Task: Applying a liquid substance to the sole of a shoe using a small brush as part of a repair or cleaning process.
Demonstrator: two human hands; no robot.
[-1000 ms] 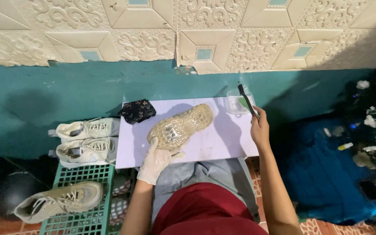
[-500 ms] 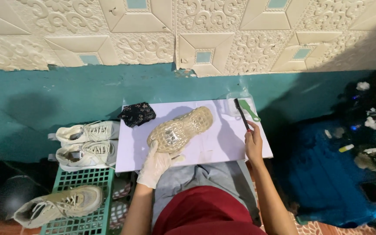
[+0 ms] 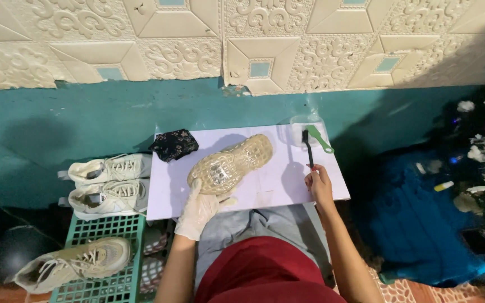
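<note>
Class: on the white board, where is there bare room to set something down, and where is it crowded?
Free: the white board between the shoe and the right hand. Crowded: the far corners, with the dark cloth and the clear container.

White board [image 3: 265,188] across the lap carries: sole-up shoe [image 3: 231,164] at centre; dark patterned cloth [image 3: 174,143] at 10 o'clock corner; clear container [image 3: 293,133] and green-handled tool [image 3: 320,139] at 1 o'clock.

left hand [image 3: 197,212], gloved, is gripping upturned shoe [image 3: 231,164] on white board [image 3: 276,185] | right hand [image 3: 318,185] is holding black brush [image 3: 307,147] beside green brush [image 3: 320,138] | white sneakers [image 3: 108,180] are lying left
</note>
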